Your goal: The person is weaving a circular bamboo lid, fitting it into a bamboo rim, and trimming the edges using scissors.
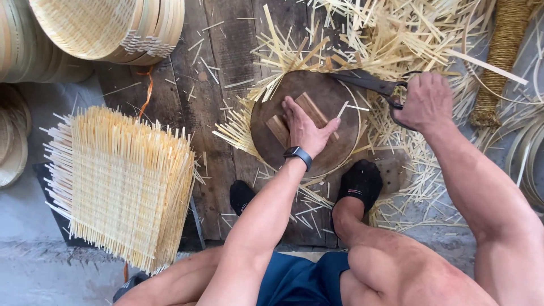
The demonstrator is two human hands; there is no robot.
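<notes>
Steel shears [371, 84], dark and long-bladed, sit in my right hand [426, 102] at the upper right of the frame; that grip is closed around the handles, and the blades lie across the top edge of a round dark disc [334, 122]. My left hand [303, 127] is flat and spread at the centre of the frame, fingers open, pressing on two short wooden blocks [313, 109] that rest on the disc, with a woven bamboo mat [238, 127] pinned underneath. Loose mat ends fan out past the disc at its left and upper left, so I judge the trimming around the rim to be partly done: the right-hand arc looks cut close, the left arc is not yet cut. Pale bamboo offcuts [408, 39] litter the upper right and the plank floor [226, 51]. My two black-socked feet [362, 181] brace just below the disc. A stack of square untrimmed mats [122, 181] stands at the left, and finished round trays [107, 25] lean at the upper left.
</notes>
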